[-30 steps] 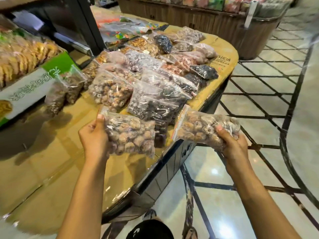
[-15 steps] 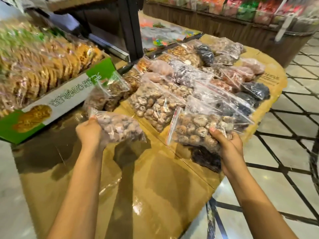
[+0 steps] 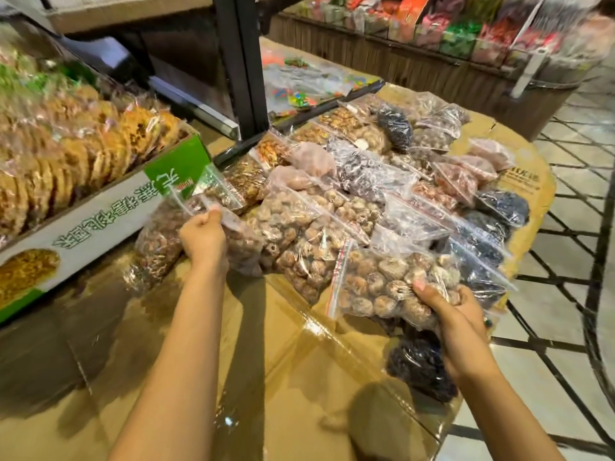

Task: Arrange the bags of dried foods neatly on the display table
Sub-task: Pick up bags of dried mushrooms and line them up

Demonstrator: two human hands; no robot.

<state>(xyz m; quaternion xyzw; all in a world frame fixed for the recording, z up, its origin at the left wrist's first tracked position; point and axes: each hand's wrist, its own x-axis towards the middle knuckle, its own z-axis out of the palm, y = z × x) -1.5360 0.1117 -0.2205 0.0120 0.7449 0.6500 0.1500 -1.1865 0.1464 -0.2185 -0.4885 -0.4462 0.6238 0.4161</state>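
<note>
Progress is judged partial: most stock is already laid out, two bags are in hand, and the near part of the table [image 3: 299, 410] carries no bags apart from one dark one. Nearest the person, that cardboard-covered surface is bare. At its right edge a bag of dark dried fruit [image 3: 421, 371] lies alone, partly under the right forearm, apart from any row; it probably needs repositioning. Just beyond, the right hand [image 3: 456, 314] has its fingers closed around the lower edge of a zip bag of brown mushrooms [image 3: 382, 287], held just above or on the table edge; contact with the surface cannot be confirmed. Further left, the left hand [image 3: 204, 236] has its fingers pinched on the clear top of a second bag of brown dried pieces [image 3: 156, 247], which rests at the near-left end of the pile, just beside the green carton [image 3: 109, 207] of wrapped cakes. Beyond both hands, the bagged goods [image 3: 366, 181] lie in rough overlapping rows running toward the far end of the table, light brown items on the left and dark items toward the right. Rows are uneven and several bags overlap. Remaining work, as judged: place both held bags, move the stray dark bag, and straighten the overlaps.
</note>
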